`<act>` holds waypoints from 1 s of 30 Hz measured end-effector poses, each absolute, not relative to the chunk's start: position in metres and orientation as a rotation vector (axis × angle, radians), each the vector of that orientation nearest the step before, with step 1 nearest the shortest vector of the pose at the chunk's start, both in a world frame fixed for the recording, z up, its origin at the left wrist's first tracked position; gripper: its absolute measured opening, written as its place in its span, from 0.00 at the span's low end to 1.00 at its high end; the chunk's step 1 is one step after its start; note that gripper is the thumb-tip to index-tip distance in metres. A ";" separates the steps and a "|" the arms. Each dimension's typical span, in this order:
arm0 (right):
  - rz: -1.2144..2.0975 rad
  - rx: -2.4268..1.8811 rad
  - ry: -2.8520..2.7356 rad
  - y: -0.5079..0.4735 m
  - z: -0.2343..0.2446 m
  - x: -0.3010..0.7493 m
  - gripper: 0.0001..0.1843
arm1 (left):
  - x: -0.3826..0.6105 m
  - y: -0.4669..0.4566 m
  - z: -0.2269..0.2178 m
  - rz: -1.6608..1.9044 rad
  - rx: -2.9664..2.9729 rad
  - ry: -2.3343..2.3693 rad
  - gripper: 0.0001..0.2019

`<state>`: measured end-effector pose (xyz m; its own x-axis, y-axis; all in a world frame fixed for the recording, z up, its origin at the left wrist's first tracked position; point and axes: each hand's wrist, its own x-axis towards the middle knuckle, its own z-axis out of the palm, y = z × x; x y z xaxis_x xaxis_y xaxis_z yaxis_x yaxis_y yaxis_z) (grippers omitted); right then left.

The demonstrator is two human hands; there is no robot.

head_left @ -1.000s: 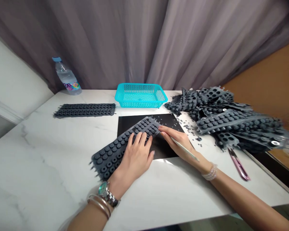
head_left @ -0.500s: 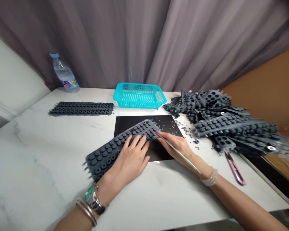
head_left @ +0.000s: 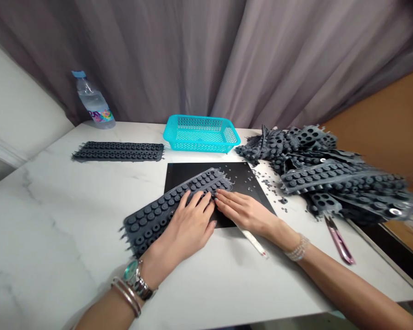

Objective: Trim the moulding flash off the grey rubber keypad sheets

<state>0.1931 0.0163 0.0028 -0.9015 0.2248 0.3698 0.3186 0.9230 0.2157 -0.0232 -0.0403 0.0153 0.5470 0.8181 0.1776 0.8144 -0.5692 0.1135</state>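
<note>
the left hand [head_left: 182, 224] lies flat across a grey rubber button strip [head_left: 165, 213], and the right hand [head_left: 244, 211] rests just beside it, its fingertips [head_left: 220, 196] on the strip's far end. the hands are close together, both open and pressing rather than clamped. the strip sits diagonally, its far end on a black mat [head_left: 182, 172] and its near end out on the white marble worktop [head_left: 55, 229]. a slim pale tool [head_left: 253, 240] pokes out from under the right hand; whether it is held, i cannot tell. small loose rubber nubs [head_left: 258, 176] are scattered over the mat and worktop. as things lie, one flat strip [head_left: 119, 151] sits alone at the far left, while a large tangled heap of strips [head_left: 333, 176] remains on the right, with pink-handled snips [head_left: 339, 243] near it. a turquoise plastic basket [head_left: 201, 146] stands at the far edge.
</note>
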 end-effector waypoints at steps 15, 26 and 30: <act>-0.274 -0.467 -2.744 0.020 0.000 0.186 0.16 | -0.023 -0.040 0.014 0.363 2.722 1.443 0.22; 0.038 -0.791 -2.316 0.025 -0.005 0.202 0.14 | -0.024 -0.041 0.013 0.356 2.736 1.450 0.22; -0.046 -0.529 -2.583 0.016 -0.002 0.200 0.17 | -0.024 -0.041 0.013 0.364 2.753 1.444 0.23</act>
